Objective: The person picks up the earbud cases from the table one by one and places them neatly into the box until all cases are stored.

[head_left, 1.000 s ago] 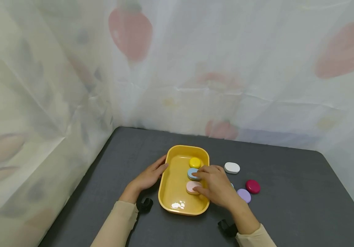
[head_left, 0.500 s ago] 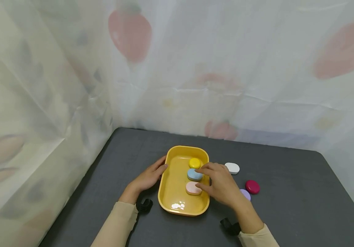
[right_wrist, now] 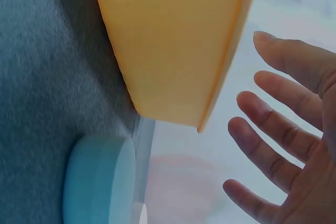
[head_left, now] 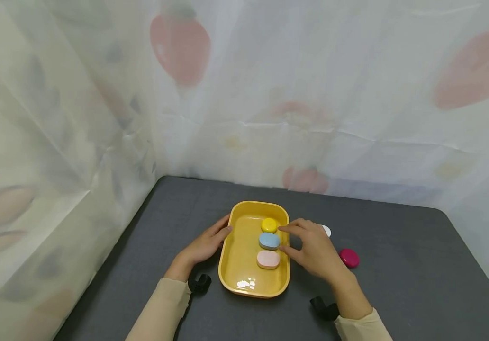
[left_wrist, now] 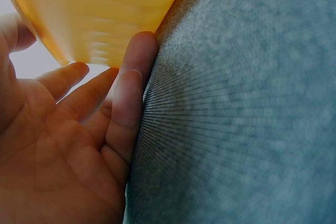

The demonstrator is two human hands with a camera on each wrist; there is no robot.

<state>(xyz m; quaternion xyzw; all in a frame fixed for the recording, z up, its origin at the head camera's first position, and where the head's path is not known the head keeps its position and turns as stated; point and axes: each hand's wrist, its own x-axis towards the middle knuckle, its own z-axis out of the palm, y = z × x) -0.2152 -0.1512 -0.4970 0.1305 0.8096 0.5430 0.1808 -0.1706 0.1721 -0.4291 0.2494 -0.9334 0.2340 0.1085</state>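
Observation:
A yellow rectangular tray (head_left: 238, 255) with rounded corners lies on the dark table. Down its right half sit a round yellow piece (head_left: 268, 225), a light blue oval piece (head_left: 269, 241) and a pale pink oval piece (head_left: 267, 259), in a row. My left hand (head_left: 205, 244) holds the tray's left side, thumb at the rim and fingers against the outer wall, as the left wrist view shows. Over the right rim hovers my right hand (head_left: 314, 247), fingers spread and holding nothing. In the right wrist view its fingers (right_wrist: 262, 150) are apart from the tray wall.
Right of the tray lie a dark red round piece (head_left: 349, 258) and a white piece (head_left: 327, 230), partly hidden by the right hand. A light blue piece (right_wrist: 97, 179) stands on the table beside the tray. Strawberry-printed curtains (head_left: 244, 94) hang behind and at left.
My right hand has let go of the pink piece and drawn back up and right towards the tray's rim. The blue and pink pieces show fully. My left hand has stayed in place.

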